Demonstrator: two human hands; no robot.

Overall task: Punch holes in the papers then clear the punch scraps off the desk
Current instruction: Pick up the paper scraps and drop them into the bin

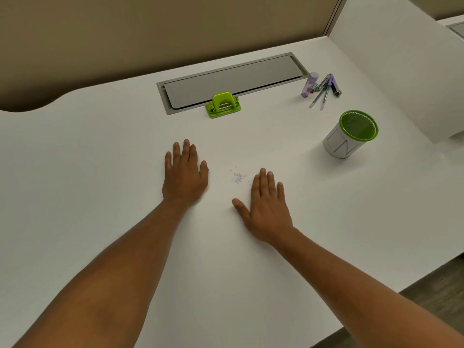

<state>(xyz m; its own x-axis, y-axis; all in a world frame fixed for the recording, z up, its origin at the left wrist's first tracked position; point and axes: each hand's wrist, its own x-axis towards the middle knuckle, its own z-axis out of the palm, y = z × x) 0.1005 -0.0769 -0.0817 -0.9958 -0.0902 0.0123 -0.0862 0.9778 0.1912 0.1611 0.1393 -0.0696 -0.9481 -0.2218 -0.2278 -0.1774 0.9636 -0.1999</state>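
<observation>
A small pile of pale punch scraps (238,177) lies on the white desk (100,172) between my two hands. My left hand (185,174) rests flat on the desk to the left of the scraps, fingers apart and holding nothing. My right hand (265,207) lies flat just right of and below the scraps, fingers apart, thumb pointing left. The green hole punch (223,104) stands farther back, at the front edge of the grey cable tray cover (233,80). No papers are in view.
A green mesh cup (351,134) wrapped in white paper stands at the right. A purple glue stick (309,84), pens (320,96) and a small stapler-like tool (335,85) lie at the back right. A white partition (401,71) rises at the right.
</observation>
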